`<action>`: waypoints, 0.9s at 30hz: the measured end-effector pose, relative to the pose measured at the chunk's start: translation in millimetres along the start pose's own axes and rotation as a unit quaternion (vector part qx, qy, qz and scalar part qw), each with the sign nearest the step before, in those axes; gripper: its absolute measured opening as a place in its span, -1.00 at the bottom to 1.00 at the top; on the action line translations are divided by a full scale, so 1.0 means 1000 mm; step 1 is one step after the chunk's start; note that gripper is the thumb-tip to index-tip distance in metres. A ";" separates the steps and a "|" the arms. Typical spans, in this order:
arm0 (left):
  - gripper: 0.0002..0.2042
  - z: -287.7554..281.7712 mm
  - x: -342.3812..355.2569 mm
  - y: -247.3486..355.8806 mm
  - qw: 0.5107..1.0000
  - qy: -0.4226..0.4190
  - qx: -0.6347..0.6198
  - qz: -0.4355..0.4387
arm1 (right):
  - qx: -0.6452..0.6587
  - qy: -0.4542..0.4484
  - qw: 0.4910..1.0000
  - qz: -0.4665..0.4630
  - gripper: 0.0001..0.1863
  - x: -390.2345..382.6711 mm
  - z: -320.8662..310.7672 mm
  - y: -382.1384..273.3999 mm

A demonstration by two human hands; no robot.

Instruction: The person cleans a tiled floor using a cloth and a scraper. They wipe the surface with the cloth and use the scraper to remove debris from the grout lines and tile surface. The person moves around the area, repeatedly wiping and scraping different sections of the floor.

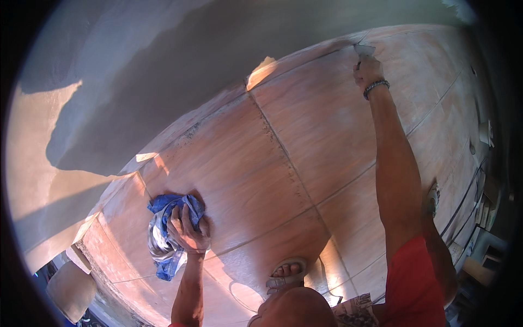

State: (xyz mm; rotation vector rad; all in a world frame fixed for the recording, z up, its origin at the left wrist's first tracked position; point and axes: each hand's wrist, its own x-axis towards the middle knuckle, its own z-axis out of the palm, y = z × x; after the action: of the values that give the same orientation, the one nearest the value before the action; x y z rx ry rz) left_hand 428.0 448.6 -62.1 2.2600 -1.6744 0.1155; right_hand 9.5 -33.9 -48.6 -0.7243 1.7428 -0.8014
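Under my left hand point(188, 231) is a crumpled blue and white cloth point(161, 240), pressed on the reddish floor tiles point(229, 163); my fingers are bent over its edge. Far off to the right, my outstretched right hand point(368, 73) grips a putty knife point(364, 50). Its flat metal blade reaches the joint where the tiles meet the low tile edging at the foot of the wall. The handle is mostly hidden in my fist. A dark beaded bracelet point(376, 87) circles my right wrist.
A grey plastered wall point(180, 71) rises along the far side, partly sunlit. Dark joints point(283, 147) divide the tiles. My sandalled foot point(286, 271) stands at the bottom middle. Cables point(463, 204) and assorted items lie at the right edge. A rounded brownish object point(72, 291) is at lower left.
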 end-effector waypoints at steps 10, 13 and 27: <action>-0.53 -0.004 0.000 -0.001 1.000 -0.012 0.003 -0.008 | 0.056 -0.136 0.989 0.013 -0.46 -0.260 0.105 0.087; -0.52 -0.002 -0.001 0.000 1.000 -0.010 0.011 -0.021 | -0.141 -0.071 0.982 -0.106 -0.55 -0.234 0.024 0.050; -0.52 0.004 0.001 -0.003 1.000 0.000 -0.010 -0.010 | -0.830 0.034 0.475 -0.290 -0.78 -0.070 0.037 -0.082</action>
State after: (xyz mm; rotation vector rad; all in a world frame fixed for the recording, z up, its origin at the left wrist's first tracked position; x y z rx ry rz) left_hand 430.4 447.0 -66.2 2.2609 -1.6457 0.0940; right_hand 71.5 -33.6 46.6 -2.6456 1.8916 0.9720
